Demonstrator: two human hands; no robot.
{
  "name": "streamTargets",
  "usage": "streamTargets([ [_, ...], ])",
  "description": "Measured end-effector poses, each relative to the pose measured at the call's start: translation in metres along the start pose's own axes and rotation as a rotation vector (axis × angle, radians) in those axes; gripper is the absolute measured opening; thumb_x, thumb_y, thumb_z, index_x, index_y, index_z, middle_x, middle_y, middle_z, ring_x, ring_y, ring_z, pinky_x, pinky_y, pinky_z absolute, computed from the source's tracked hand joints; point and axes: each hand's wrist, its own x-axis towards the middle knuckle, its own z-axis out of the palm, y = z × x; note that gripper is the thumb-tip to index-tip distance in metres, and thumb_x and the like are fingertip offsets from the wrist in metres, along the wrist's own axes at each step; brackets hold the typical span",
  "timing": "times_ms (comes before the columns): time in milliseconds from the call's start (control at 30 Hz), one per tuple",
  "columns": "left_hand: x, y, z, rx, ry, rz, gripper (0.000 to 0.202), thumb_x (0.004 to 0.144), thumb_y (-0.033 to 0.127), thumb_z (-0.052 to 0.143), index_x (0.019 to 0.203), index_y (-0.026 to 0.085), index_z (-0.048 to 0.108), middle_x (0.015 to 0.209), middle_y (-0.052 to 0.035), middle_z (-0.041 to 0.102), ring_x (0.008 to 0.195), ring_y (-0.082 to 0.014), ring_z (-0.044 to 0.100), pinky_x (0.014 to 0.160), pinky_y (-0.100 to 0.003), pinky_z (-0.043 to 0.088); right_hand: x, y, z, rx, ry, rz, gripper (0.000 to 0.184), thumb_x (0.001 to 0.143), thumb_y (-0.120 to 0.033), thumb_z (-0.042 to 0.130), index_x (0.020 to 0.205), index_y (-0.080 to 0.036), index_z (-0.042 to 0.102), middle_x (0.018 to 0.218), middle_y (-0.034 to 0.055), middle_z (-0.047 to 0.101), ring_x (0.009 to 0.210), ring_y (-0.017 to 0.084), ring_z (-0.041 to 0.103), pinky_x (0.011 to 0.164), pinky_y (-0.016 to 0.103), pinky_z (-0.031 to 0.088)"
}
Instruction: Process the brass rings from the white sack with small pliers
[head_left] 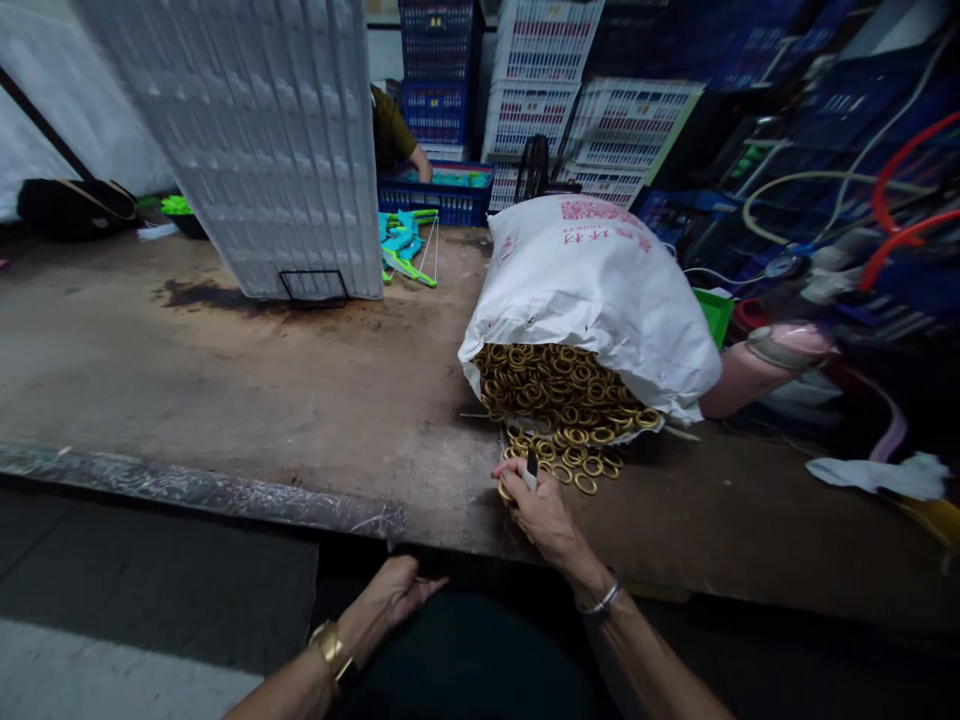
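Observation:
My right hand (546, 512) is closed at the front of the workbench (300, 390). Between its fingers sticks up a small knife-like tool (531, 474), black at the top and pale grey below. A brass-coloured ring (504, 491) shows at the fingertips. Just beyond them, loose rings (585, 484) lie spilled from the open mouth of a white woven sack (592, 290) packed with similar ones. My left hand (401, 590) is below the bench edge, near my lap, its fingers curled in; anything inside them is hidden.
A tall translucent ribbed panel (300, 150) stands on the bench in a black wire holder (311, 287). Behind it are bright green-and-blue plastic parts (409, 245), a co-worker's arm (405, 135) over a blue crate (457, 205), and stacked crates (536, 80). A pink cylinder (772, 365) and hoses are at right.

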Motion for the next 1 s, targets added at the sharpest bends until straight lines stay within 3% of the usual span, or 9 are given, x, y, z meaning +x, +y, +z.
streamTargets([
  [167,-0.003,0.002,-0.003,0.327,-0.023,0.128,0.023,0.084,0.031,0.049,0.099,0.016,0.057,0.099,-0.0041,0.059,0.081,-0.0162,0.058,0.07,-0.033,0.05,-0.009,-0.001,-0.002,0.114,0.0,0.074,0.023,0.071,-0.04,0.05,0.075,-0.017,0.051,0.049,-0.0092,0.035,0.035,0.003,0.021,0.034,0.017,0.017],
  [333,-0.019,0.019,-0.001,0.557,-0.002,0.222,0.037,0.082,0.036,0.044,0.066,0.012,0.065,0.061,-0.0047,0.062,0.057,-0.0158,0.055,0.051,-0.025,0.046,-0.015,-0.005,0.0,0.245,-0.068,0.146,0.024,0.069,-0.04,0.051,0.077,-0.018,0.049,0.05,-0.0103,0.037,0.033,0.001,0.021,0.033,0.016,0.015],
  [400,-0.036,0.03,0.002,0.51,-0.043,0.234,0.034,0.081,0.033,0.043,0.071,0.011,0.067,0.061,-0.0052,0.062,0.058,-0.0159,0.055,0.05,-0.023,0.044,-0.016,-0.006,0.002,0.28,-0.108,0.18,0.024,0.069,-0.04,0.05,0.079,-0.019,0.049,0.05,-0.0111,0.036,0.032,0.001,0.019,0.032,0.015,0.014],
  [533,-0.069,0.056,0.004,0.435,-0.191,0.404,0.014,0.071,0.026,0.059,0.079,0.017,0.065,0.08,-0.0016,0.063,0.078,-0.0153,0.056,0.069,-0.023,0.043,-0.015,-0.003,0.009,0.303,-0.136,0.188,0.024,0.07,-0.041,0.05,0.081,-0.019,0.047,0.05,-0.0114,0.037,0.032,0.001,0.019,0.032,0.015,0.014],
  [567,-0.072,0.062,0.006,0.377,-0.216,0.42,0.017,0.073,0.03,0.057,0.083,0.017,0.063,0.078,-0.0016,0.062,0.074,-0.0146,0.057,0.067,-0.023,0.044,-0.014,-0.001,0.012,0.293,-0.129,0.174,0.025,0.071,-0.042,0.05,0.081,-0.019,0.047,0.051,-0.011,0.037,0.032,0.001,0.02,0.032,0.015,0.014],
  [667,-0.065,0.075,0.018,0.141,-0.045,0.384,0.033,0.073,0.044,0.053,0.092,0.017,0.054,0.059,0.0029,0.054,0.044,-0.0093,0.048,0.043,-0.02,0.039,-0.013,0.004,0.02,0.232,-0.095,0.117,0.028,0.074,-0.046,0.048,0.084,-0.019,0.047,0.053,-0.0093,0.039,0.035,0.003,0.024,0.033,0.015,0.018],
  [767,-0.047,0.082,0.037,0.008,0.029,0.384,0.041,0.063,0.051,0.06,0.084,0.017,0.05,0.048,0.0075,0.045,0.036,-0.0071,0.039,0.034,-0.018,0.032,-0.013,0.006,0.025,0.112,-0.034,-0.001,0.029,0.077,-0.046,0.046,0.085,-0.019,0.05,0.056,-0.0061,0.043,0.041,0.006,0.035,0.038,0.017,0.028],
  [867,-0.037,0.086,0.054,-0.026,0.065,0.428,0.034,0.059,0.045,0.065,0.069,0.016,0.05,0.049,0.0069,0.045,0.038,-0.0053,0.036,0.036,-0.017,0.03,-0.014,0.006,0.026,-0.033,0.051,-0.137,0.025,0.08,-0.043,0.044,0.083,-0.019,0.052,0.065,-0.0018,0.051,0.057,0.011,0.048,0.052,0.02,0.039],
  [1000,-0.035,0.089,0.06,-0.067,0.119,0.554,0.023,0.062,0.034,0.065,0.062,0.015,0.052,0.057,0.0036,0.051,0.05,-0.0072,0.043,0.049,-0.019,0.036,-0.015,0.006,0.027,-0.183,0.065,-0.261,0.021,0.084,-0.036,0.04,0.081,-0.02,0.052,0.074,-0.0003,0.055,0.07,0.013,0.052,0.066,0.022,0.04],
])
